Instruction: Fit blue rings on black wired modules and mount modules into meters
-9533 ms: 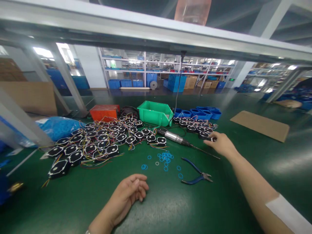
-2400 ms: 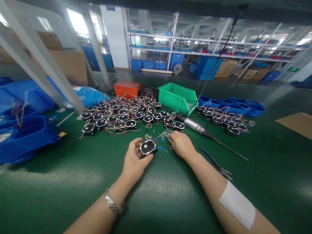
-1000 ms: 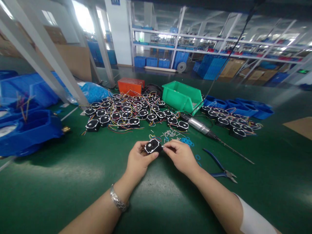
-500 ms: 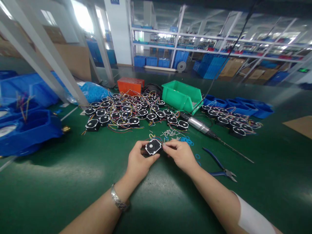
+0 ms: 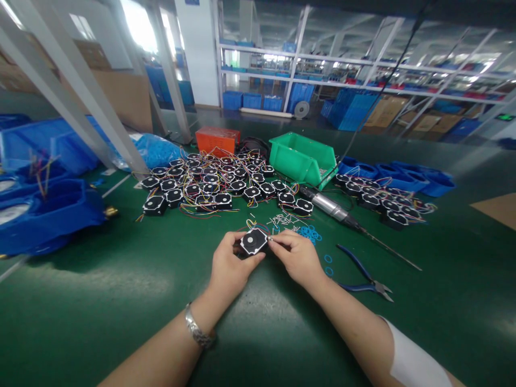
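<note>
My left hand (image 5: pixel 231 262) is closed around a small black motor (image 5: pixel 253 242) with a white-edged top and coloured wires at its far side. At the motor's right corner, my right hand (image 5: pixel 296 255) pinches a tiny light-coloured piece, perhaps a screw; the fingertips mostly hide it. Just beyond the hands lie scattered screws (image 5: pixel 282 220) and a heap of blue rings (image 5: pixel 309 233). Two loose blue rings (image 5: pixel 328 259) rest by my right wrist. Farther right are blue-handled cutting pliers (image 5: pixel 377 286), spread apart.
Many similar wired motors (image 5: pixel 209 180) cover the back of the green table, with another group (image 5: pixel 374 196) at the right. An electric screwdriver (image 5: pixel 332 208) points right. Behind stand a green bin (image 5: pixel 294 158) and an orange box (image 5: pixel 217 141). Blue housings (image 5: pixel 52 215) sit left.
The view has shifted very slightly. Both hands stay at the motor, and the right fingertips remain at its right corner with hardly any movement.
</note>
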Demonstrator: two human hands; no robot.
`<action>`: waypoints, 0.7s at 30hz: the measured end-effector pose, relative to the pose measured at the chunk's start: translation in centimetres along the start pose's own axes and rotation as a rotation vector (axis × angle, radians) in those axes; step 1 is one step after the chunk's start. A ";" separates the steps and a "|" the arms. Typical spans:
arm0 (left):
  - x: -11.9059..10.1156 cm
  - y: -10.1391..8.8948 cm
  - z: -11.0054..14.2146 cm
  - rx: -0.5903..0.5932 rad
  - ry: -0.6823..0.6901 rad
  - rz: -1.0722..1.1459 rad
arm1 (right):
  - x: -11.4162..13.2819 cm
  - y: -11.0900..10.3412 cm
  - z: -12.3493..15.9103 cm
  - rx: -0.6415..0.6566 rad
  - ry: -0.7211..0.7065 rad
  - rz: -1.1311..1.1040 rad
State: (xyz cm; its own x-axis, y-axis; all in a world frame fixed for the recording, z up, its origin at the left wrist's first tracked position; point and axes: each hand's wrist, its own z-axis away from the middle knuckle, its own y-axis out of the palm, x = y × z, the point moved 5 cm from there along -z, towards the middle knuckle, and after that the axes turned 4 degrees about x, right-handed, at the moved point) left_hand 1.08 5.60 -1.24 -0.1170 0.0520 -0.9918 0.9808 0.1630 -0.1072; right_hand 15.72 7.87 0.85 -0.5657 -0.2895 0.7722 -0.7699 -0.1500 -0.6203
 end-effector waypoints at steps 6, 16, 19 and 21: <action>-0.1 0.0 0.1 -0.001 0.019 -0.043 | 0.1 -0.1 -0.1 0.002 -0.010 0.027; 0.2 0.2 -0.4 0.096 -0.038 0.135 | -1.2 -1.1 -0.4 -0.047 0.221 -0.326; 0.4 0.7 -0.5 0.196 -0.075 0.229 | -1.5 -1.8 -0.5 -0.150 0.228 -0.491; 0.4 0.9 -0.5 0.235 -0.085 0.274 | -1.4 -2.1 -0.5 -0.187 0.210 -0.545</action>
State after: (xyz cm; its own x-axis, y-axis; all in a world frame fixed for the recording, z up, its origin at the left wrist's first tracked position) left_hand 1.87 6.23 -1.68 0.1589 -0.0212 -0.9871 0.9841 -0.0767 0.1600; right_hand 17.99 9.04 1.12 -0.1071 -0.0219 0.9940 -0.9929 -0.0501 -0.1081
